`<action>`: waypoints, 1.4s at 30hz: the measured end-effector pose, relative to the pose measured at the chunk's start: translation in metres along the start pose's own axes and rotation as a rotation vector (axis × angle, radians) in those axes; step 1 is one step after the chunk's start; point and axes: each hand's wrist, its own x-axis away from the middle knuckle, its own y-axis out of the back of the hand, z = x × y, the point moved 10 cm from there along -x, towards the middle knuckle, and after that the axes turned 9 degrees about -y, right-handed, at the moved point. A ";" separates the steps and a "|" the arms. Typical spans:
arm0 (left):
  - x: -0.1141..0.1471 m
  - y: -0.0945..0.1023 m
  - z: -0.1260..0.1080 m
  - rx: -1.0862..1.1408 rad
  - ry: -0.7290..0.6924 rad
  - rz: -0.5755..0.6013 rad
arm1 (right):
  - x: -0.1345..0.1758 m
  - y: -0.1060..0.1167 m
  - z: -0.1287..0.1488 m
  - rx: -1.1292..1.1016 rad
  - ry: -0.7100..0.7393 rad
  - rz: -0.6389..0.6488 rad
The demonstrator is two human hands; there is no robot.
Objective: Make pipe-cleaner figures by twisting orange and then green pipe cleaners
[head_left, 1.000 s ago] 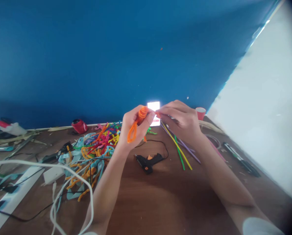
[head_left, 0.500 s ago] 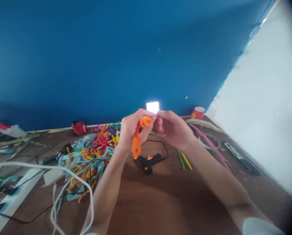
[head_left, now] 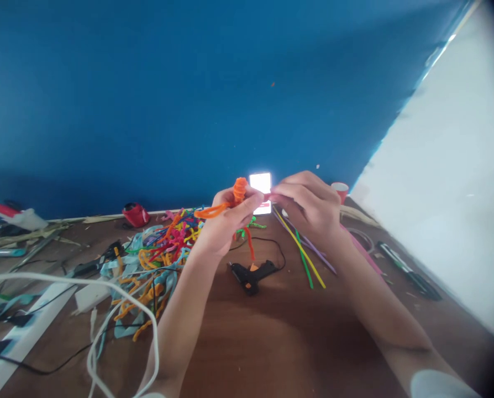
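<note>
My left hand is closed on an orange pipe cleaner, wound into a tight coil that stands above the fingers, with a long loop sticking out to the left. My right hand pinches a short reddish-orange end between thumb and fingers, just right of the left fingertips. Below the left hand a red-orange pipe cleaner strand hangs or lies; its upper part is hidden. Behind the hands stands a phone with a bright screen.
A black glue gun lies below the hands. Yellow, green and purple pipe cleaners lie to its right. A tangled pile of coloured pipe cleaners and a white cable are at left. Markers lie at right.
My left hand has turned, so the coil now points up and its loop swings left. My right hand has rotated and shifted slightly right, uncovering more of the phone and the pipe cleaners.
</note>
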 end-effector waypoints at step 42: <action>-0.004 0.017 -0.028 -0.320 -0.256 -0.052 | 0.009 -0.029 -0.050 -0.585 -0.662 0.170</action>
